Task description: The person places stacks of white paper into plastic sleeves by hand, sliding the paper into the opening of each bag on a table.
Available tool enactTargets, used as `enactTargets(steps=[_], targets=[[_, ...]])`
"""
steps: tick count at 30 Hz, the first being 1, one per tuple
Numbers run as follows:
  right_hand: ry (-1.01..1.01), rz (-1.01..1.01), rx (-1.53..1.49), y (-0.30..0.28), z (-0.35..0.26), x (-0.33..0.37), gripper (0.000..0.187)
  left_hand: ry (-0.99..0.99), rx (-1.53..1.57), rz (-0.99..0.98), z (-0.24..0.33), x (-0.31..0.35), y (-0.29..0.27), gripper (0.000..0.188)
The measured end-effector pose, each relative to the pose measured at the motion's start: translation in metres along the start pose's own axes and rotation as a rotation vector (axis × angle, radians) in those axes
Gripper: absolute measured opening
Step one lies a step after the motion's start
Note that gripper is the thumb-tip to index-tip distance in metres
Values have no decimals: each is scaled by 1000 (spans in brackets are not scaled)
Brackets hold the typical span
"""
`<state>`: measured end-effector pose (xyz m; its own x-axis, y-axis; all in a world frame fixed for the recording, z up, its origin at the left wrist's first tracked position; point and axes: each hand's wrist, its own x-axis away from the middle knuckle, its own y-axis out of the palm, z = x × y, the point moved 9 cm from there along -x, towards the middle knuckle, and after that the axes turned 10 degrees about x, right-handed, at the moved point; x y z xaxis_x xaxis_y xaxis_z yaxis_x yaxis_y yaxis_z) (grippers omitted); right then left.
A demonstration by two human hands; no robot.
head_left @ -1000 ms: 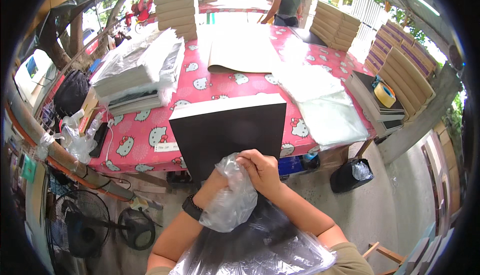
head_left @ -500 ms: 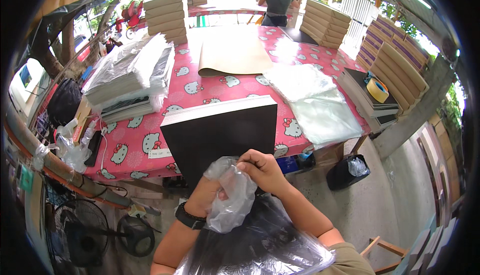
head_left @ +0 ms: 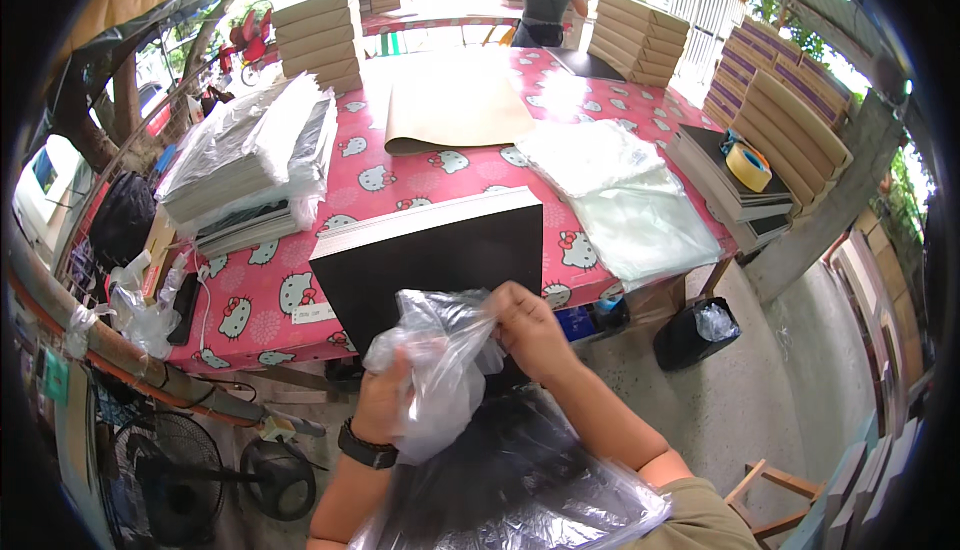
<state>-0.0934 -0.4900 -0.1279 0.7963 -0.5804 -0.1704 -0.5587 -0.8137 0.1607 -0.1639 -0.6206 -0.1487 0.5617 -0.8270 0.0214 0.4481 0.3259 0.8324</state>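
Note:
A crumpled clear plastic bag (head_left: 445, 365) is bunched between my two hands. My left hand (head_left: 383, 400), with a black watch at its wrist, is closed on the bag's left side; the plastic partly covers its fingers. At the bag's upper right, the fingers of my right hand (head_left: 532, 328) pinch its edge. Just beyond stands a thick black-covered book (head_left: 440, 260), tilted up against the table edge with its white page block on top. Across my lap lies a black thing covered in shiny clear plastic (head_left: 510, 480).
The pink patterned table (head_left: 375, 215) bears a stack of plastic-wrapped books (head_left: 225, 175), a brown paper sheet (head_left: 450, 115) and flat clear plastic bags (head_left: 645, 220). Tape (head_left: 748, 168) rests on black books at right. A fan (head_left: 165, 475) stands lower left, a black bin (head_left: 695, 340) lower right. Another person (head_left: 545, 0) stands far back.
My right hand has lifted a little, pulling the bag's edge up and stretching it. The left hand has shifted slightly left, with the bag spread higher between both hands.

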Motion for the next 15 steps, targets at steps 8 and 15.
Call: enactTargets(steps=[8,15], targets=[[-62,-301,-519,-27,-56,11,17,24,-716,143,57,19,-104,19],[-403,-529,561,71,-68,30,8,1034,-1322,165,140,63,10,58]])
